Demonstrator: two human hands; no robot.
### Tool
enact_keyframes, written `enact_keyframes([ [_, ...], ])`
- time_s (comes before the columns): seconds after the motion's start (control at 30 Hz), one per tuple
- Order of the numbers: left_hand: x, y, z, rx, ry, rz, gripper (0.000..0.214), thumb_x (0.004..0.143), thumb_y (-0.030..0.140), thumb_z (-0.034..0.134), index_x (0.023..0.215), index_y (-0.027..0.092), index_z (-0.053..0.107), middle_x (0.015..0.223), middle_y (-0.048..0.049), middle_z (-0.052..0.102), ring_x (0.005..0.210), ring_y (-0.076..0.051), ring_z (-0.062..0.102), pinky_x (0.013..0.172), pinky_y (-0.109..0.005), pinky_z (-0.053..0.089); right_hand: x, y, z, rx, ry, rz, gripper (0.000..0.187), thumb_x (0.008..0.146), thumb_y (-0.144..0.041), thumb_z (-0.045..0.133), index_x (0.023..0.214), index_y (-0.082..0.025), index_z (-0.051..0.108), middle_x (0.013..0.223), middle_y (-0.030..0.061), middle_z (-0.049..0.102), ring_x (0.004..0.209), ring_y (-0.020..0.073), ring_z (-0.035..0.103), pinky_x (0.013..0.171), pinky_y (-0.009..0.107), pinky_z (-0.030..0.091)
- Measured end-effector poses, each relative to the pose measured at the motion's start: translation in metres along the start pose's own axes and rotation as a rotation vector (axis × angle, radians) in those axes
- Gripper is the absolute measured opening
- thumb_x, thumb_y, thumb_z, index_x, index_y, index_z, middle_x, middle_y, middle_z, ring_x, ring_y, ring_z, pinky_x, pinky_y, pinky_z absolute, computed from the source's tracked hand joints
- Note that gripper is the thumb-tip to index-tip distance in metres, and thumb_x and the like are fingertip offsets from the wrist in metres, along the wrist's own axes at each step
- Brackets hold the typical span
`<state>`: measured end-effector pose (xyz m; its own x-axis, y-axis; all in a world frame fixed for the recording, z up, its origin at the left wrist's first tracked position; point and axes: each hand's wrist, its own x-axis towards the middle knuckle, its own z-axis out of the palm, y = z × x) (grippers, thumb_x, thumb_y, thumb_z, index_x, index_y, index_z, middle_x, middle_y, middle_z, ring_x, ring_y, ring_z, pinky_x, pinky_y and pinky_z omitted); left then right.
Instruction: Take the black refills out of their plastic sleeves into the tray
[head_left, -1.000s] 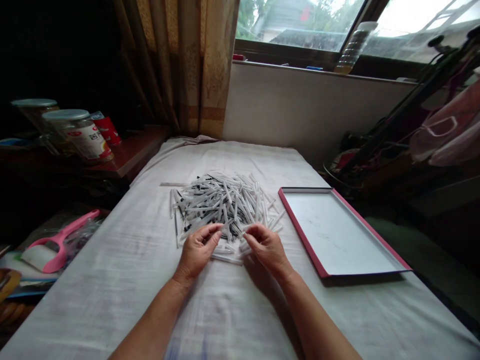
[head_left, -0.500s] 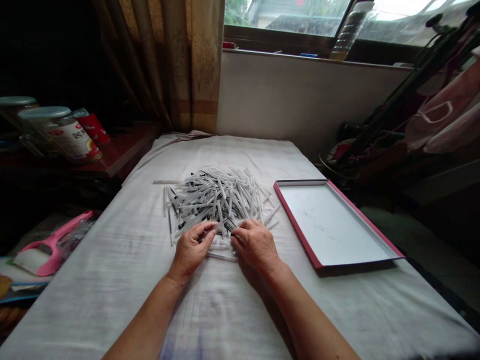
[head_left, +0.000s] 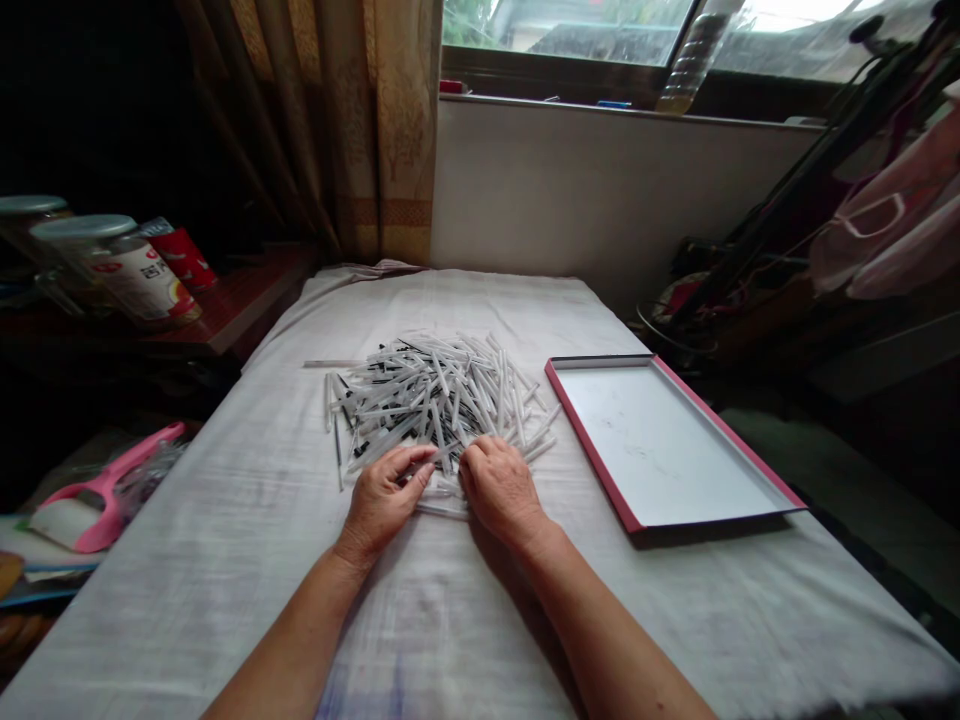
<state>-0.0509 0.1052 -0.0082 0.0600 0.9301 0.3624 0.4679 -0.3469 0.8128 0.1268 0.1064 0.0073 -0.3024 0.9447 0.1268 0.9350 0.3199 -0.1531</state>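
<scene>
A heaped pile of pen parts (head_left: 442,385), mostly clear, whitish tubes mixed with thin black pieces, lies on the white cloth. At its near edge my left hand (head_left: 384,498) is closed, thumb and forefinger drawn together; a small dark bit shows between them, too little to name. Close by on the right, my right hand (head_left: 498,482) is curled with its knuckles up. Its fingertips point down into the near edge of the pile, and whatever they grip is hidden. Between the hands, a few loose clear tubes (head_left: 442,510) lie on the cloth.
A shallow pink-rimmed tray (head_left: 675,440) with a white inside stands right of the pile. Lidded jars (head_left: 135,275) stand on a dark red side table at the left. A pink-handled object (head_left: 109,500) lies below the left table edge. A curtain (head_left: 360,130) hangs behind.
My right hand has shifted slightly left and turned, its fingers now curled further under. The left hand keeps nearly the same place and pinch. The pile looks unchanged.
</scene>
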Motion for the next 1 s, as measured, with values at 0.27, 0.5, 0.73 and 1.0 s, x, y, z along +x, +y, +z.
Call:
enact_keyframes([
  [0.27,-0.002,0.0,0.0,0.061,-0.026,0.016,0.021,0.082,0.03,0.062,0.097,0.023,0.075,0.095,-0.0067,0.076,0.084,-0.02,0.071,0.074,-0.03,0.057,-0.004,0.001,-0.003,0.004,-0.009,0.036,0.012,0.09,-0.025,0.055,0.089,-0.02,0.066,0.097,0.0079,0.066,0.093,0.0239,0.056,0.078,0.034,0.038],
  [0.5,-0.001,0.001,-0.006,0.076,0.015,-0.05,0.019,0.083,0.035,0.063,0.093,0.022,0.072,0.089,-0.0043,0.075,0.081,-0.019,0.07,0.073,-0.027,0.056,-0.007,0.021,0.0,0.341,0.163,0.097,0.016,0.091,-0.024,0.051,0.093,-0.021,0.066,0.085,0.0041,0.071,0.078,0.0184,0.062,0.073,0.029,0.041],
  [0.73,-0.003,0.006,-0.007,0.106,-0.072,0.055,0.017,0.085,0.033,0.063,0.093,0.024,0.074,0.09,-0.0053,0.076,0.082,-0.02,0.071,0.073,-0.027,0.056,-0.007,0.034,-0.001,0.953,0.246,0.168,0.014,0.082,-0.03,0.059,0.087,-0.019,0.066,0.074,0.001,0.067,0.061,0.0129,0.055,0.06,0.025,0.044],
  [1.0,-0.005,0.008,-0.003,0.126,-0.105,0.122,0.015,0.086,0.03,0.062,0.095,0.025,0.073,0.09,-0.0043,0.077,0.081,-0.019,0.071,0.075,-0.028,0.055,-0.008,0.03,0.0,1.069,0.174,0.14,0.014,0.08,-0.027,0.059,0.088,-0.018,0.066,0.075,0.0001,0.064,0.062,0.0118,0.054,0.06,0.024,0.045],
])
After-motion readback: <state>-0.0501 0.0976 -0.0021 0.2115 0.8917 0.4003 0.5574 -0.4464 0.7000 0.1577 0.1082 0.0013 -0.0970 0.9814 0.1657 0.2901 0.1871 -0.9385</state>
